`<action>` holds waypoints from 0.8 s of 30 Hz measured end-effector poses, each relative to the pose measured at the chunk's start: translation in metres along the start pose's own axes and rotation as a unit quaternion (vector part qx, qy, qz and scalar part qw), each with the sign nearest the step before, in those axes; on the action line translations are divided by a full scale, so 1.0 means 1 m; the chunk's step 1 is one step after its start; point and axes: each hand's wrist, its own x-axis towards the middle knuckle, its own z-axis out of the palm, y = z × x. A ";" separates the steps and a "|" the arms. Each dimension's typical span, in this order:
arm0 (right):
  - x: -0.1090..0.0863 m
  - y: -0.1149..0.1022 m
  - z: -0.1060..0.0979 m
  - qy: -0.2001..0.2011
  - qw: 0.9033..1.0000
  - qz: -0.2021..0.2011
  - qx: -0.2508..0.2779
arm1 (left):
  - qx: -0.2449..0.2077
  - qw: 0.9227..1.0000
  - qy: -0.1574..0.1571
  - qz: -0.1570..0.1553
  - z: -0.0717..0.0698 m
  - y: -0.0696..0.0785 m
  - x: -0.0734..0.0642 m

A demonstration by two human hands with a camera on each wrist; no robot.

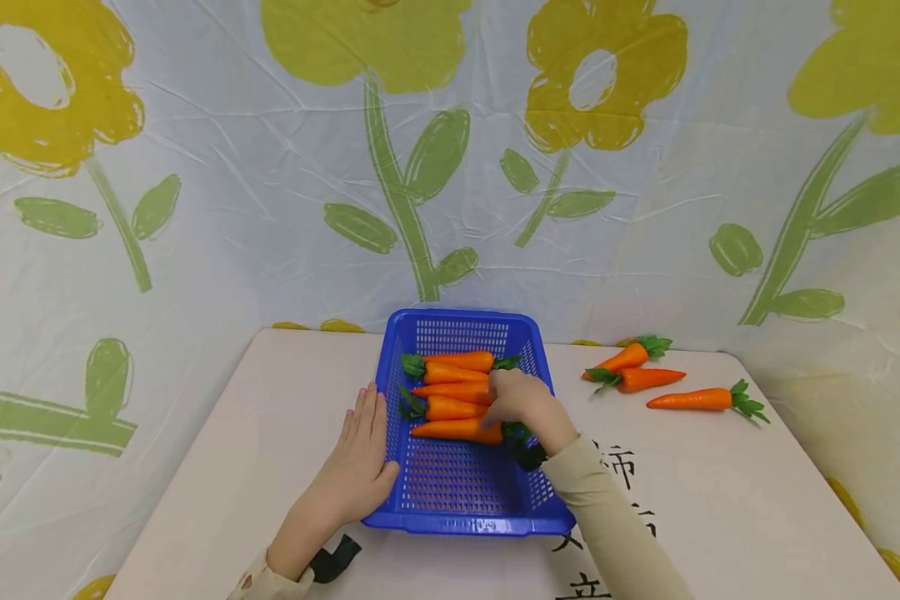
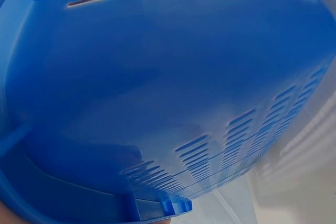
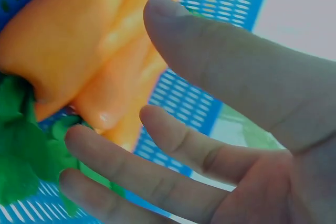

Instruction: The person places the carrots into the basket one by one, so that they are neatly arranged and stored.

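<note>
Head view: pale bench (image 1: 270,433), flower-print sheet (image 1: 225,150) behind; black Chinese characters (image 1: 624,468) beside sleeve (image 1: 615,525). Left hand (image 1: 354,471) straight-fingered against blue basket (image 1: 468,523); right hand (image 1: 523,396) spread over carrots (image 1: 456,407).

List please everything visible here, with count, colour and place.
Table: one, pale, foreground
Basket: one, blue, on the table
Basket carrots: at least five, orange, green-leaved, inside it
Loose carrots: three, orange, green-leaved, on table's right
Characters: several, black, on table's right
Backdrop: one, white with yellow flowers, behind table
Sleeves: two, beige, on arms
Wrist pieces: two, black, at wrists
Left hand: one, bare, along basket's left side
Right hand: one, bare, over basket carrots
</note>
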 end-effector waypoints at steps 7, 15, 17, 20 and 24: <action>-0.012 0.006 -0.019 0.018 0.998 -0.024 0.060 | 0.001 1.000 0.002 0.002 0.000 0.000 0.000; -0.032 0.019 -0.047 0.059 0.993 -0.038 0.096 | -0.001 1.000 0.002 0.001 0.000 0.000 0.000; -0.035 0.024 -0.052 0.069 0.991 -0.033 0.108 | 0.000 1.000 0.000 -0.001 0.000 0.000 0.000; -0.039 0.035 -0.059 0.091 0.988 -0.025 0.122 | 0.001 1.000 -0.001 -0.001 0.000 -0.001 0.000; -0.041 0.051 -0.064 0.139 0.981 -0.015 0.133 | 0.001 1.000 -0.002 0.000 0.001 -0.001 0.000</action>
